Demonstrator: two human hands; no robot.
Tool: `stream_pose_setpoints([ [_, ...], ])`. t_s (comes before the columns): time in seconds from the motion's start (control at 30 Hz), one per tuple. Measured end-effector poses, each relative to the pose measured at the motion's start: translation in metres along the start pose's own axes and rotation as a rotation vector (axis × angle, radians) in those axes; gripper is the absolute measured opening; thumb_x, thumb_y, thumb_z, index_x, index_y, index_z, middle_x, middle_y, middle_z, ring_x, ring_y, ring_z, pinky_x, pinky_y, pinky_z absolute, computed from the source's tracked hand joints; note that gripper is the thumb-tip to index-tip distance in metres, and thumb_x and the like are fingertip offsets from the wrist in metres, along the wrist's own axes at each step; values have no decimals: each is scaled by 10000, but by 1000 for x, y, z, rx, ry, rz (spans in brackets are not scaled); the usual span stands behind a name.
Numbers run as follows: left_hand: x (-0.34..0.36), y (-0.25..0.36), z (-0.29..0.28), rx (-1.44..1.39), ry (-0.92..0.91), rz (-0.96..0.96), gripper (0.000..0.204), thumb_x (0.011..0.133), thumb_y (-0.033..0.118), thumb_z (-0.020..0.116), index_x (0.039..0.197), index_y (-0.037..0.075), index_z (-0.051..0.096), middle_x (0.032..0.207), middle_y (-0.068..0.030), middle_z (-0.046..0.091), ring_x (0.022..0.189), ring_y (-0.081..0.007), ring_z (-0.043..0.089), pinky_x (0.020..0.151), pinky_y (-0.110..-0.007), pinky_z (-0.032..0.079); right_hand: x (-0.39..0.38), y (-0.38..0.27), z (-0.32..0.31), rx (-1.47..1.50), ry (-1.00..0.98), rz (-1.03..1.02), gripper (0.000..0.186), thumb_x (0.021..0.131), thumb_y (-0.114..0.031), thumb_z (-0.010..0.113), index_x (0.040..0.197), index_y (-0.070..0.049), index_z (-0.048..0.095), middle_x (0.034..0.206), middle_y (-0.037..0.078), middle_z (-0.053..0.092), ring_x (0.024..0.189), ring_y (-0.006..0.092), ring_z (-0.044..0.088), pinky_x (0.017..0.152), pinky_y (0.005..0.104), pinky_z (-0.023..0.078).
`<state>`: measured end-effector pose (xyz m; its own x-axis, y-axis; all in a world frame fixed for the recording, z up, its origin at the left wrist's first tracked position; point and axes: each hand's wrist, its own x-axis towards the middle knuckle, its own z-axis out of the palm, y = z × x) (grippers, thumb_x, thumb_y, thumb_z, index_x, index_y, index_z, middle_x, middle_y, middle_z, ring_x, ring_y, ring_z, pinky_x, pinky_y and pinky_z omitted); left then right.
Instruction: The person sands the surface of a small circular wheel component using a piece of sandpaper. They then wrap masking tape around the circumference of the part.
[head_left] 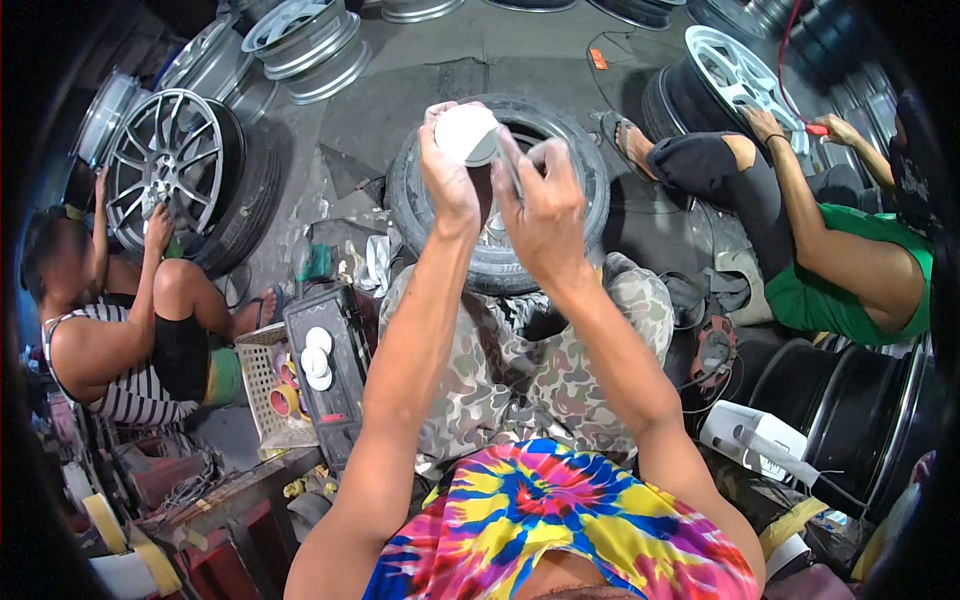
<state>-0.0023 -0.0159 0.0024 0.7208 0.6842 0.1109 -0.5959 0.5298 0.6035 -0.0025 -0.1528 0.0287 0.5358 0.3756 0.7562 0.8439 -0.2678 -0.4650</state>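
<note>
My left hand (448, 175) grips a white round disc (465, 133), held up above a tire (420, 190) lying flat in front of me. My right hand (548, 215) is raised beside the disc's right edge, its fingers curled around something thin and greyish that is too blurred to name. The centre of the tire is partly hidden behind my hands and forearms. Below, my knees in camouflage trousers rest either side, near the tire's lower rim.
Co-workers sit left (95, 360) and right (850, 270), each at a wheel (168, 165) (740, 80). Beside my left leg are a black case (340, 400) bearing white discs (317, 350) and a plastic basket (262, 390). Rims (305, 60) stand behind; a white box (745, 430) sits lower right.
</note>
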Motion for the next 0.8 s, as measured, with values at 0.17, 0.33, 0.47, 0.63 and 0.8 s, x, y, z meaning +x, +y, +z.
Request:
stream_pose_setpoints([
  [0.17, 2, -5, -2, -126, -86, -61, 319, 1074, 342, 388, 1157, 93, 571, 1084, -152, 722, 968, -298, 698, 885, -455, 586, -2, 2, -1, -42, 15, -15, 453, 849, -64, 783, 1292, 6, 720, 896, 118, 490, 807, 290, 559, 737, 438, 492],
  [0.33, 0, -3, -5, -165, -140, -116, 293, 1059, 324, 411, 1137, 98, 580, 1022, -123, 714, 951, -279, 698, 865, -410, 582, -6, -1, -2, -2, -4, -30, 442, 847, -67, 777, 1280, 7, 723, 903, 119, 495, 828, 292, 560, 747, 440, 489],
  [0.47, -5, -6, -5, -159, -112, -173, 291, 1047, 309, 437, 1127, 89, 609, 1002, -102, 705, 910, -260, 695, 817, -405, 581, -1, 6, -6, -50, 15, -49, 450, 855, -76, 772, 1294, 8, 717, 901, 122, 494, 824, 296, 563, 746, 439, 485],
  [0.63, -2, -3, -4, -210, -162, -246, 350, 1049, 343, 429, 1154, 74, 628, 1047, -119, 725, 909, -269, 688, 836, -417, 574, -6, 2, -6, -16, -21, 7, 432, 873, -77, 760, 1292, 13, 709, 900, 131, 501, 820, 310, 573, 734, 454, 485],
  [0.8, -4, 3, 10, -143, -30, -258, 360, 1050, 332, 407, 1159, 67, 625, 1017, -149, 726, 958, -296, 695, 907, -423, 573, 7, 8, -8, -13, 44, -16, 344, 945, -58, 730, 1283, 6, 736, 868, 136, 526, 757, 294, 586, 686, 440, 490],
])
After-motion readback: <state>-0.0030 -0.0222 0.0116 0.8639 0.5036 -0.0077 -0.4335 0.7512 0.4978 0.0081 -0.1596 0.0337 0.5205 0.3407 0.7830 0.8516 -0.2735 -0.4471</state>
